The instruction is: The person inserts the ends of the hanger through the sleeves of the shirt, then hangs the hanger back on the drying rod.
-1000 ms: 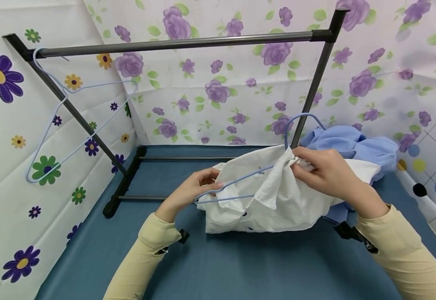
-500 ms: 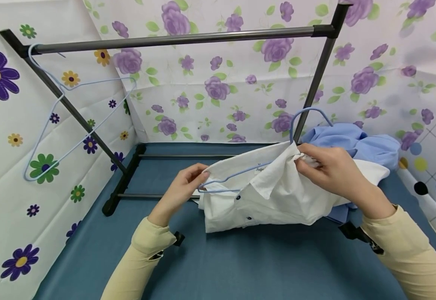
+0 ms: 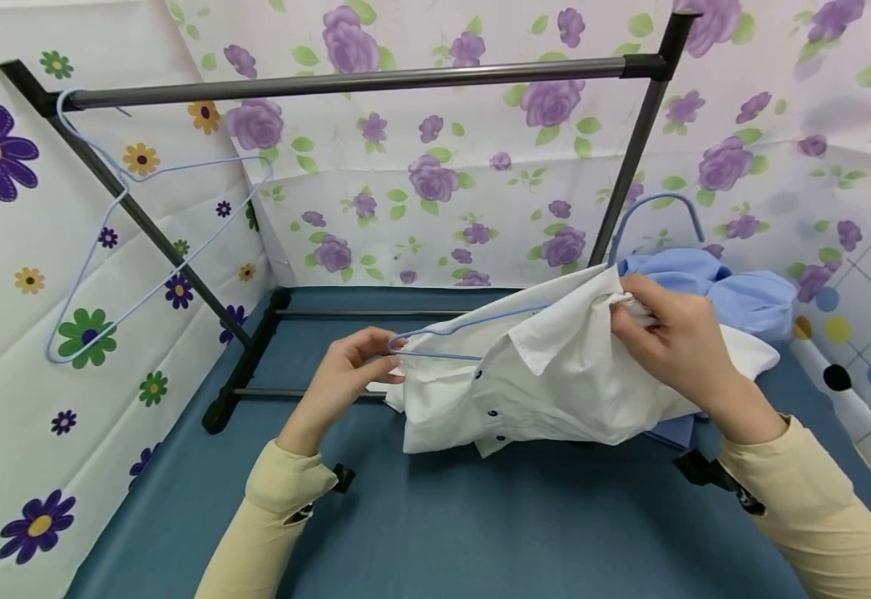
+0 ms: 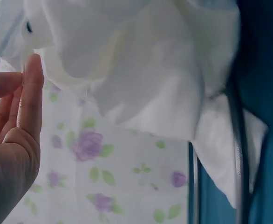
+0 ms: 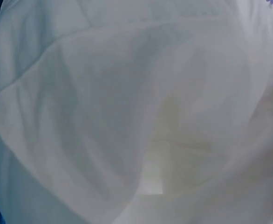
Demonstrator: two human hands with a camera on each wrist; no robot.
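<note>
A white button shirt [image 3: 555, 374] is held up over the table, its collar opening toward the left. A blue clothes hanger [image 3: 450, 330] lies partly inside; its hook sticks out above the collar and its left end juts from the opening. With thumb and fingers my left hand [image 3: 338, 378] pinches that end beside the shirt's edge. In the left wrist view the left hand [image 4: 17, 140] has its fingertips close together against the cloth. My right hand [image 3: 675, 345] grips bunched fabric at the collar, below the hook. White cloth [image 5: 127, 116] fills most of the right wrist view.
A dark metal rack [image 3: 375, 81] stands behind, with another blue hanger [image 3: 83, 258] on the left of its rail. Blue clothing [image 3: 742, 295] lies at the right, partly behind the shirt. Patterned sheets [image 3: 435, 208] enclose the blue-green table surface [image 3: 525, 532].
My left hand has moved left, from the shirt's opening edge to the hanger's end. The hanger's hook has risen and shifted right, and my right hand has moved slightly right with the collar.
</note>
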